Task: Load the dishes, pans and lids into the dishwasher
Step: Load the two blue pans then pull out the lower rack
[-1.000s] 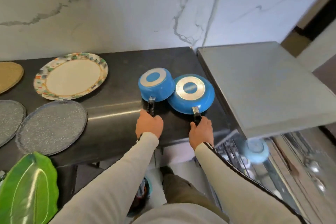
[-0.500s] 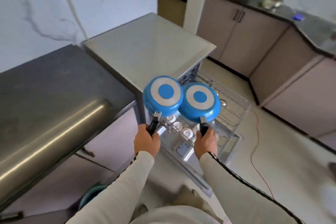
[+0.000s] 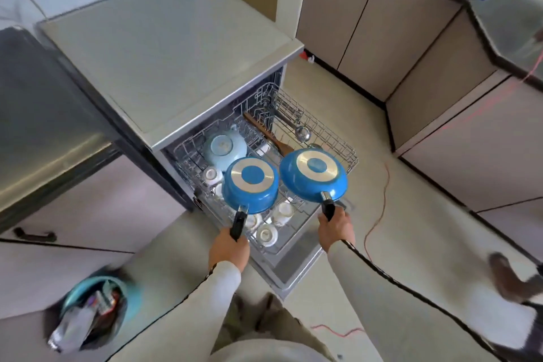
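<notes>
On the head camera I can make out no lettering: a small mark on the dishwasher's (image 3: 164, 47) front edge is too small to read.

The left hand (image 3: 227, 250) is clenched round the black handle of a blue saucepan (image 3: 251, 184), held bottom up so its silver ring and blue centre face me. The right hand (image 3: 335, 228) grips the black handle of a blue frying pan (image 3: 313, 175), turned over the same way. I see both sets of fingers wrapped tight, with the grey sleeves reaching down to the wrists. The two pans sit side by side with a narrow gap between them, both in the air above the pulled-out wire rack (image 3: 332, 138).

In the rack, behind the saucepan, a pale blue bowl (image 3: 224, 145) lies upside down. Several white cups (image 3: 266, 233) stand upside down in the near part, some hidden under the saucepan. A wooden spatula (image 3: 273, 138) and a metal ladle (image 3: 302, 133) lie toward the far side. The open door (image 3: 293, 270) lies flat under the rack, just ahead of my operator's knees.

The dishwasher has a flat grey top and stands against a dark counter (image 3: 38, 97) on the left. The floor (image 3: 411, 214) is pale, with a thin red cable (image 3: 379, 214) trailing across it. Beige cupboards (image 3: 367, 17) with dark handles line the far wall and the right side under another dark worktop. A teal bin (image 3: 97, 306) full of wrappers sits at lower left.
</notes>
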